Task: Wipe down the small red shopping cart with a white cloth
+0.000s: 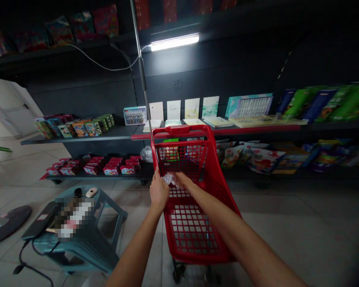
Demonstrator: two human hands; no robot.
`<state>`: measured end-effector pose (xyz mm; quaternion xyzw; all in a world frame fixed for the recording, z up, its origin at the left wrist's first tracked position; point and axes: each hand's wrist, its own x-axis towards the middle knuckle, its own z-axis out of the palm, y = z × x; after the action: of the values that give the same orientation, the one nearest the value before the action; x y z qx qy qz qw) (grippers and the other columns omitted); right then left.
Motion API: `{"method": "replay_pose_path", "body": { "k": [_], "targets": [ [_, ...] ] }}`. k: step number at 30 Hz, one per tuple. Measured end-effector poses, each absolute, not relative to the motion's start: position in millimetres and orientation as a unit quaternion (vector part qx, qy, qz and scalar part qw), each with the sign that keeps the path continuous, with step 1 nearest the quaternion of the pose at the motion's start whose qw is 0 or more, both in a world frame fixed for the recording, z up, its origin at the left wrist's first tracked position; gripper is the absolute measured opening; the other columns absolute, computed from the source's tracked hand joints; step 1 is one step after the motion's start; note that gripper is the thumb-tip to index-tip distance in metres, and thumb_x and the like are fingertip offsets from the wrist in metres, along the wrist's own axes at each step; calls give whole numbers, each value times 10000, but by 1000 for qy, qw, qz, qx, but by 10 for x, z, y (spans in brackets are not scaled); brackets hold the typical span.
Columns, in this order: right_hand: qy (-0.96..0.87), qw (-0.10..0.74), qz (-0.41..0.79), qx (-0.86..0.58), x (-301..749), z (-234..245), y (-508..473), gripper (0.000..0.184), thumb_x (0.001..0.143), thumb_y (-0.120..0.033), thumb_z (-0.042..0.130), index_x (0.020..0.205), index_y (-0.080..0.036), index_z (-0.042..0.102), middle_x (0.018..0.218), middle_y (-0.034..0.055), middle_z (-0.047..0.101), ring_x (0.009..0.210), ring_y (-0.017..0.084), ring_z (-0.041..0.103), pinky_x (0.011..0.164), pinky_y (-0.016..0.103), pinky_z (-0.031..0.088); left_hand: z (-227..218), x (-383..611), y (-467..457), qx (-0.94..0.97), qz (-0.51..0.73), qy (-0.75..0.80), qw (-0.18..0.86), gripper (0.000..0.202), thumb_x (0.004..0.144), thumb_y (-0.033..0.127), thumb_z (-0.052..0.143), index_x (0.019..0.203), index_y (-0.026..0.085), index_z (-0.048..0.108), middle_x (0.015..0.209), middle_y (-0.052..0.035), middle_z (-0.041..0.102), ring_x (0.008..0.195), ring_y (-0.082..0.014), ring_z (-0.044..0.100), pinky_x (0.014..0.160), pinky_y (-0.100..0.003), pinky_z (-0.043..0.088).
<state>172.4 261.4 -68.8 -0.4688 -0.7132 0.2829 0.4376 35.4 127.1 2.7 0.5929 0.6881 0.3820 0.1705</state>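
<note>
A red wheeled shopping basket (215, 187) stands in front of me on the tiled floor, its pull handle raised. My left hand (159, 192) is over the basket's left rim with its fingers curled. My right hand (179, 179) reaches into the basket beside it. Between the two hands is a small crumpled clear plastic piece (168, 178), pinched by both. A metal pole (142, 75) rises from the basket's left rear corner toward the ceiling.
Dark shelves (86, 137) behind the basket carry boxed toys, cards, booklets and colourful packs. A teal plastic stool (98, 235) at lower left bears a laptop and cables. A lit tube lamp (174, 42) hangs above.
</note>
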Motion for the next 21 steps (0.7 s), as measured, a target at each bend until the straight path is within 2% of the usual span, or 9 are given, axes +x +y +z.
{"method": "replay_pose_path", "body": {
  "k": [3, 5, 7, 10, 13, 16, 17, 19, 21],
  "targets": [
    [-692, 447, 225, -521, 1845, -422, 2684, 381, 919, -202, 567, 1273, -203, 708, 1108, 77, 772, 1060, 223, 718, 984, 333, 541, 19, 362, 1265, 589, 388, 688, 169, 574, 992, 181, 379, 1564, 219, 359, 1491, -133, 561, 1316, -241, 593, 1087, -328, 454],
    [-653, 502, 135, -551, 1934, -143, 2737, 508, 926, -169, 469, 1409, -192, 624, 1234, 83, 741, 1148, 213, 695, 1037, 309, 515, 27, 366, 1258, 590, 392, 686, 167, 565, 996, 181, 370, 1560, 220, 371, 1476, -128, 575, 1314, -237, 594, 1087, -321, 455],
    [-621, 553, 33, -555, 2030, 128, 2797, 591, 947, -151, 397, 1531, -162, 484, 1459, 90, 598, 1340, 203, 575, 1145, 328, 439, 43, 370, 1249, 590, 387, 689, 166, 569, 995, 175, 365, 1561, 227, 371, 1464, -124, 585, 1303, -241, 601, 1081, -328, 459],
    [-631, 541, -68, -552, 2164, 278, 2887, 683, 936, -82, 334, 1612, -178, 325, 1656, 47, 333, 1537, 181, 302, 1248, 371, 306, 69, 375, 1236, 591, 374, 695, 168, 581, 989, 168, 366, 1567, 227, 362, 1448, -127, 597, 1294, -252, 607, 1069, -337, 467],
    [-674, 466, -83, -568, 2231, -58, 2922, 749, 895, 0, 295, 1620, -186, 301, 1696, 19, 229, 1581, 170, 148, 1278, 387, 247, 75, 374, 1227, 595, 371, 694, 165, 589, 985, 172, 378, 1570, 232, 352, 1458, -124, 590, 1283, -249, 615, 1044, -325, 478],
    [-710, 384, -35, -590, 2211, -718, 2865, 757, 856, 59, 271, 1577, -142, 391, 1686, 64, 262, 1588, 181, 101, 1285, 398, 216, 61, 369, 1226, 599, 372, 691, 159, 594, 983, 173, 379, 1573, 228, 335, 1487, -129, 564, 1248, -247, 638, 1007, -316, 492],
    [-708, 366, -10, -604, 2195, -942, 2830, 733, 848, 64, 279, 1532, -127, 461, 1685, 87, 259, 1588, 191, 105, 1283, 408, 211, 54, 367, 1227, 600, 371, 690, 158, 592, 984, 173, 375, 1572, 224, 334, 1493, -132, 558, 1240, -247, 643, 1001, -314, 494],
    [-703, 347, 50, -619, 2170, -1314, 2756, 728, 839, 67, 299, 1522, -119, 466, 1677, 116, 274, 1583, 198, 140, 1267, 405, 243, 41, 364, 1232, 601, 369, 692, 156, 585, 987, 174, 367, 1570, 218, 336, 1503, -135, 549, 1239, -244, 644, 1005, -313, 489],
    [-694, 343, 100, -625, 2173, -1537, 2691, 694, 842, 60, 340, 1491, -122, 505, 1636, 135, 361, 1556, 202, 246, 1241, 373, 292, 34, 362, 1237, 600, 368, 693, 158, 583, 990, 179, 365, 1572, 217, 335, 1502, -138, 549, 1244, -244, 641, 1010, -313, 486]
  ]
}}
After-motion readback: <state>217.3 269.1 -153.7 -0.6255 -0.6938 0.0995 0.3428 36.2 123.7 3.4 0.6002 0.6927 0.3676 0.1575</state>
